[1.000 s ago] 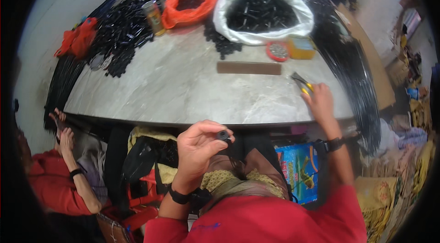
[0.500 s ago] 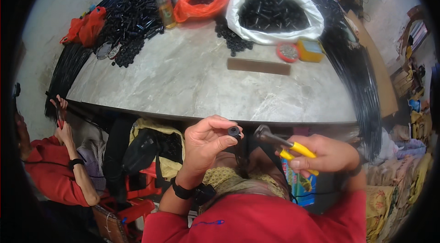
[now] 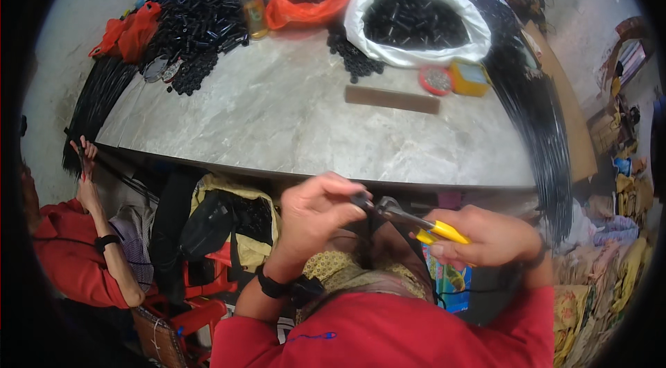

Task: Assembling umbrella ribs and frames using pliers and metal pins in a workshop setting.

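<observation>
Between the thumb and fingers of my left hand [image 3: 316,215], a small black cylindrical part [image 3: 360,200] is pinched. My right hand [image 3: 485,235] is closed round the yellow handles of a pair of pliers [image 3: 447,231]. The metal head of the pliers is right at the black part, above my lap; whether the jaws grip it is too small to tell. Both hands are in front of the table's near edge.
On the grey stone-like table [image 3: 277,118] lie a brown bar [image 3: 392,99], a red dish [image 3: 436,81] of small metal pieces, a yellow box [image 3: 470,77], a white sack [image 3: 356,35] of black parts and bundled black strips [image 3: 544,132]. A co-worker [image 3: 76,250] sits at left.
The pliers have come left, up to the black part. My left hand has turned the part toward them. The co-worker's hands at left have shifted slightly.
</observation>
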Motion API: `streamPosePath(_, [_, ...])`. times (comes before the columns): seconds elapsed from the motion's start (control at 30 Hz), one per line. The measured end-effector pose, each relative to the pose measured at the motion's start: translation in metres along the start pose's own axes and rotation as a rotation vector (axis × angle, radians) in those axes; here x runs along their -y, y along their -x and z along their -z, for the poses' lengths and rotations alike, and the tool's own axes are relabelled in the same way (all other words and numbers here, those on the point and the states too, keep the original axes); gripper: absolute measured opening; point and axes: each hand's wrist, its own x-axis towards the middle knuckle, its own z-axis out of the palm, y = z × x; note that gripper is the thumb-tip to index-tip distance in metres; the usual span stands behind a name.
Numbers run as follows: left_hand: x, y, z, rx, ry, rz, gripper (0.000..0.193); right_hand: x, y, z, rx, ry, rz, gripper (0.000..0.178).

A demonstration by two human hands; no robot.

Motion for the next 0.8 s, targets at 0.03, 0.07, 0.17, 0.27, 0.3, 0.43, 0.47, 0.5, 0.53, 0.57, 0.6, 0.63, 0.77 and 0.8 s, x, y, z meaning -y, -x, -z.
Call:
streamPosePath(0.03, [0.002, 0.001, -0.002, 0.054, -0.024, -0.032, 0.029, -0.001, 0.000, -0.001, 0.004, 0.005, -0.014, 0.026])
streamPosePath(0.07, [0.003, 0.001, 0.000, 0.066, 0.001, -0.034, 0.029, -0.003, -0.001, -0.001, 0.004, 0.002, -0.017, 0.026])
streamPosePath(0.17, [0.003, -0.001, 0.000, 0.068, -0.005, -0.026, 0.029, -0.008, -0.001, 0.001, 0.017, -0.041, 0.006, 0.025])
streamPosePath(0.27, [0.004, -0.002, -0.001, 0.082, -0.019, -0.033, 0.030, -0.015, -0.002, 0.003, 0.047, -0.066, 0.044, 0.028])
streamPosePath(0.3, [0.004, -0.001, -0.002, 0.083, -0.018, -0.032, 0.030, -0.017, -0.002, 0.002, 0.045, -0.100, 0.091, 0.029])
streamPosePath(0.43, [0.005, -0.001, -0.005, 0.089, 0.006, -0.021, 0.030, -0.023, 0.000, 0.005, 0.056, -0.179, 0.194, 0.031])
streamPosePath(0.47, [0.005, -0.001, -0.005, 0.096, 0.006, -0.023, 0.030, -0.023, 0.001, 0.006, 0.054, -0.180, 0.192, 0.031])
streamPosePath(0.5, [0.004, -0.001, -0.007, 0.095, 0.006, -0.023, 0.030, -0.022, 0.001, 0.007, 0.060, -0.166, 0.188, 0.031])
streamPosePath(0.53, [0.003, 0.000, -0.010, 0.053, -0.007, -0.019, 0.027, -0.020, 0.001, 0.009, 0.067, -0.151, 0.183, 0.032])
streamPosePath(0.57, [0.002, 0.000, -0.011, 0.010, -0.020, -0.015, 0.025, -0.019, 0.001, 0.012, 0.066, -0.152, 0.182, 0.032])
streamPosePath(0.6, [0.003, 0.000, -0.010, 0.011, -0.019, -0.014, 0.025, -0.017, 0.001, 0.017, 0.111, -0.096, 0.135, 0.036])
streamPosePath(0.63, [0.003, 0.000, -0.007, 0.053, -0.019, -0.023, 0.027, -0.014, 0.002, 0.019, 0.156, -0.040, 0.088, 0.041])
streamPosePath(0.77, [0.004, 0.001, -0.005, 0.088, -0.019, -0.035, 0.030, -0.004, 0.004, 0.020, 0.113, 0.059, 0.092, 0.039])
streamPosePath(0.8, [0.004, 0.001, -0.005, 0.089, -0.018, -0.035, 0.030, -0.003, 0.004, 0.020, 0.115, 0.052, 0.087, 0.037])
